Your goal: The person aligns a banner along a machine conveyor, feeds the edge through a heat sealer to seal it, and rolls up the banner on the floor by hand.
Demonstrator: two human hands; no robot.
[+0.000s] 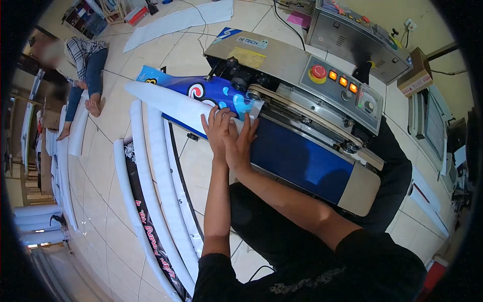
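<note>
Tile flr (100, 201), wht/blue banner (173, 102) under L fingers (212, 117), R fingers (246, 126)

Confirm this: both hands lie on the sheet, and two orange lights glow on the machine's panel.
Not two: the head view shows three orange lights glowing on the machine's panel. Left hand and right hand do lie on the sheet.

Seated person (88, 53): head blurred. Yellow label (247, 58): print too small to read. Black banner (146, 221): lower end cut off by bottom edge.
</note>
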